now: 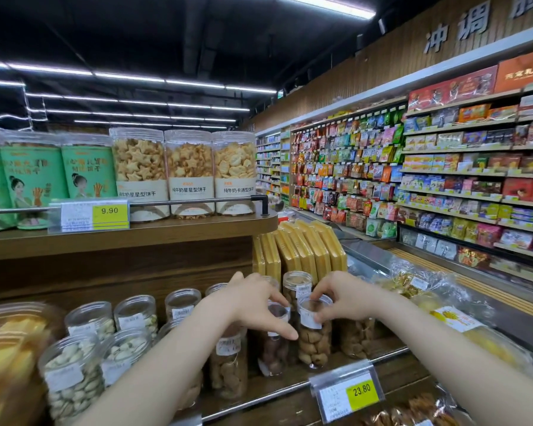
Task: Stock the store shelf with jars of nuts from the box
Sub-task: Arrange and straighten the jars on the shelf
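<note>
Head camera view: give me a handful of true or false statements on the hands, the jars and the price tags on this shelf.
1. The right hand has its fingers on the lid of a walnut jar. True.
2. The left hand is down at the person's side, away from the shelf. False: it reaches to a dark-nut jar beside the walnut jar.
3. The price tag on the lower shelf rail reads 23.80. True.
4. The pistachio jars stand to the right of the walnut jar. False: they stand to the left.
5. The star-biscuit jars sit on the upper shelf. True.
</note>
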Action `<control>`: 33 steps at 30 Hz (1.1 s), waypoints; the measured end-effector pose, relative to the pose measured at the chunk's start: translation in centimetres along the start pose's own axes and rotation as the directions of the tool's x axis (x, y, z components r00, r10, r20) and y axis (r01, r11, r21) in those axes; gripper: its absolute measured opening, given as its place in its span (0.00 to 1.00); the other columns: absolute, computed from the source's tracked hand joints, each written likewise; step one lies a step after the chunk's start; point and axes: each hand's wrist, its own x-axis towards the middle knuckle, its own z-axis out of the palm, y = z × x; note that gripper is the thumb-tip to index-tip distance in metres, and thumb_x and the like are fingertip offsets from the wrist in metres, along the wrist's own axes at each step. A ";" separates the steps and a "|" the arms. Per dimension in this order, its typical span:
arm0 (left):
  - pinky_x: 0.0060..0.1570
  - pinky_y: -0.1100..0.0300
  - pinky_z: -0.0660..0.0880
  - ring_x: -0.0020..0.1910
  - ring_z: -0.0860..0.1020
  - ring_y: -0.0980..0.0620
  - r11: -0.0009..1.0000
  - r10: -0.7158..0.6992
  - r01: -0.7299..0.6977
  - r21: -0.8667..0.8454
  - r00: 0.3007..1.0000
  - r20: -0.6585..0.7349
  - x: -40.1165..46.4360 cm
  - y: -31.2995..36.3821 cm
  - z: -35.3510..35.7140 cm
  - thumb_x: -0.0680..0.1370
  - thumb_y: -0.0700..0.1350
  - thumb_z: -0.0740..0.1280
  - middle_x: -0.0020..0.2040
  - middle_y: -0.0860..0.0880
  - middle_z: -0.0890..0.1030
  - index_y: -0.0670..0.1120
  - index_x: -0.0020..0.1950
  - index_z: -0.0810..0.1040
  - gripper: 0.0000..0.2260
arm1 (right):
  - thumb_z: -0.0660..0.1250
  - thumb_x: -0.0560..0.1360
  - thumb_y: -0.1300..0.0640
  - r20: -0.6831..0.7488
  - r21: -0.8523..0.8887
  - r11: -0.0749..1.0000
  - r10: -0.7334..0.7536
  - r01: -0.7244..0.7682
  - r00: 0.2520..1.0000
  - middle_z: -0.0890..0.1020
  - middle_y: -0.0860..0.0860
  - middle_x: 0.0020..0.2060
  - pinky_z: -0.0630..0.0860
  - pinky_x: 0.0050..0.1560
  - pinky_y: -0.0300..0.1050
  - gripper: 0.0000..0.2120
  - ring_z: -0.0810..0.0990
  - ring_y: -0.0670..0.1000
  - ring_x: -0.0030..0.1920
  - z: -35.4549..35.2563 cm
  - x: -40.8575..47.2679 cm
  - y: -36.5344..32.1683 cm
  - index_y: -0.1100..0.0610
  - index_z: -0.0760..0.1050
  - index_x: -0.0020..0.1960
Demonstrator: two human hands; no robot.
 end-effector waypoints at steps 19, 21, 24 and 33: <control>0.63 0.46 0.67 0.56 0.76 0.52 0.967 -0.050 -0.013 -0.253 0.970 -0.239 2.0 0.6 1.3 0.78 0.57 0.60 0.55 0.54 0.80 0.56 0.57 0.81 0.14 | 0.68 0.73 0.50 0.049 0.103 0.992 -0.081 0.076 0.996 0.76 0.39 0.54 0.66 0.47 0.31 0.15 0.70 0.32 0.44 -0.1 0.4 1.4 0.48 0.76 0.59; 0.67 0.44 0.65 0.65 0.71 0.48 0.961 -0.086 0.013 -0.277 0.963 -0.255 3.6 1.1 1.7 0.81 0.56 0.55 0.64 0.48 0.75 0.55 0.66 0.74 0.17 | 0.68 0.72 0.46 -0.017 0.159 0.987 0.001 0.002 1.000 0.75 0.43 0.59 0.70 0.54 0.37 0.21 0.73 0.39 0.53 -1.1 0.8 1.9 0.49 0.74 0.64; 0.75 0.48 0.47 0.77 0.48 0.48 0.973 -0.156 0.140 -0.184 0.985 -0.079 5.3 2.1 3.7 0.82 0.57 0.47 0.79 0.46 0.50 0.50 0.78 0.53 0.25 | 0.68 0.73 0.46 -0.171 0.154 0.972 0.204 -0.178 0.964 0.76 0.50 0.62 0.71 0.56 0.41 0.24 0.75 0.49 0.59 -2.3 1.8 3.8 0.55 0.73 0.65; 0.75 0.52 0.39 0.77 0.40 0.52 0.987 -0.120 0.116 -0.114 0.992 -0.036 6.2 1.7 5.1 0.82 0.56 0.42 0.79 0.49 0.42 0.48 0.78 0.42 0.26 | 0.67 0.72 0.51 -0.118 -0.030 0.934 0.350 -0.356 0.929 0.83 0.52 0.47 0.77 0.42 0.44 0.11 0.80 0.52 0.46 0.1 5.8 5.7 0.57 0.81 0.49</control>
